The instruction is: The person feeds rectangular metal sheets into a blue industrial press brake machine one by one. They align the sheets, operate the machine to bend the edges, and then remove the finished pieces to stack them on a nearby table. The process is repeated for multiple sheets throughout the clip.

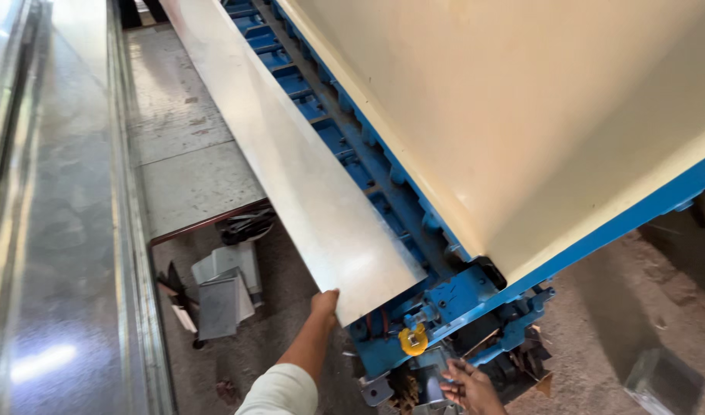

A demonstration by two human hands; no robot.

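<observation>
Head view: left hand grips near corner of long galvanised metal sheet, fingers curled over edge. Sheet lies along blue-and-cream bending machine. Right hand half open, fingers spread, touching grey metal part at machine's lower end, below yellow knob.

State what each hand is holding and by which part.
The left hand grips the long metal sheet at its near end corner. The right hand rests on a grey part at the blue machine's end; grip unclear.
</observation>
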